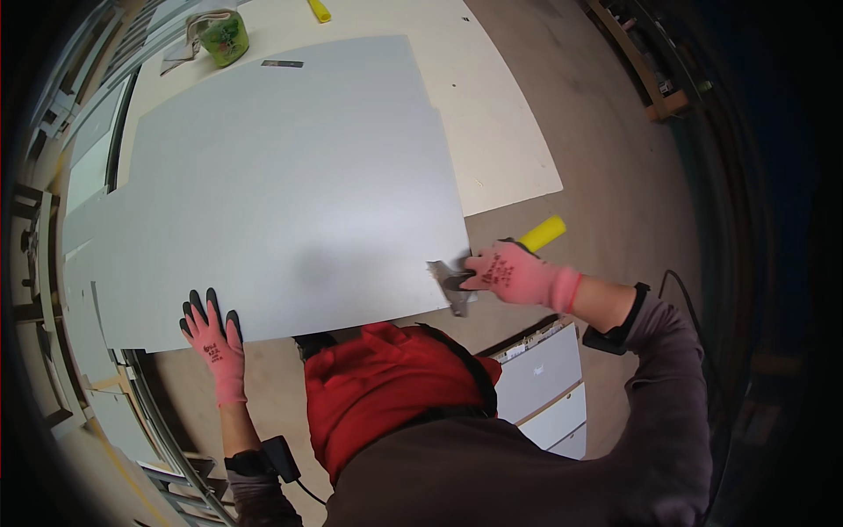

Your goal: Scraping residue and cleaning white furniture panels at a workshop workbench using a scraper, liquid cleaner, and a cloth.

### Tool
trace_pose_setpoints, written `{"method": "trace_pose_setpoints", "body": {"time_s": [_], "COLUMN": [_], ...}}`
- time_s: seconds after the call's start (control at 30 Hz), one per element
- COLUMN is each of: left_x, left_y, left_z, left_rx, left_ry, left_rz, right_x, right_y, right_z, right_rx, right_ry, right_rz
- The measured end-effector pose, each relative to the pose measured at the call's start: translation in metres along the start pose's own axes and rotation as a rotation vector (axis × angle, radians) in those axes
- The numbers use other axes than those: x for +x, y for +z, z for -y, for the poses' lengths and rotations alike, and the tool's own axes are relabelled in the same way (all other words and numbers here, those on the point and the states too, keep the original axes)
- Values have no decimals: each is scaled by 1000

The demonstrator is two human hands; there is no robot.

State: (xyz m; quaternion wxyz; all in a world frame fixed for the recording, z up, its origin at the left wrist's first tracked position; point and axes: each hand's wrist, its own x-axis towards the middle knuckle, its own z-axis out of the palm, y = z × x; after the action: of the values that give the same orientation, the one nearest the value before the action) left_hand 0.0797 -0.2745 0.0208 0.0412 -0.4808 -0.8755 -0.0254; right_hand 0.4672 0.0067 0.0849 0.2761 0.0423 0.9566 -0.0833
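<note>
Before you: pale-grey flat panel, over a cream board.
Left pink-and-black-gloved hand: open on its near edge, probably to steady it.
Right hand: closed around your yellow-handled metal scraper by the near-right corner.

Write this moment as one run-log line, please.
left hand: on grey panel, near edge | right hand: holding yellow-handled scraper by near right corner | green tub: beyond panel

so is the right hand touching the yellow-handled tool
Touching: the head view shows the right hand gripping the yellow-handled tool, its metal blade jutting out ahead.
</note>
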Motion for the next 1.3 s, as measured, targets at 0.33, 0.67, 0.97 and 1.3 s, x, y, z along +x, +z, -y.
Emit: {"method": "trace_pose_setpoints", "body": {"time_s": [0.33,0.67,0.97,1.3], "left_x": [0,-13,-88,-147], "left_y": [1,11,28,41], "left_z": [3,15,44,27], "left_rx": [-3,-385,-490,-727], "left_ry": [-23,-225,-699,-891], "left_rz": [-32,-223,-238,-42], "right_x": [25,117,196,252], "right_y": [-19,-57,-92,-133], "right_z": [41,75,84,119], "right_rx": [-123,-171,-258,-218], "right_ry": [13,-91,-226,-293], "right_rz": [55,58,19,33]}}
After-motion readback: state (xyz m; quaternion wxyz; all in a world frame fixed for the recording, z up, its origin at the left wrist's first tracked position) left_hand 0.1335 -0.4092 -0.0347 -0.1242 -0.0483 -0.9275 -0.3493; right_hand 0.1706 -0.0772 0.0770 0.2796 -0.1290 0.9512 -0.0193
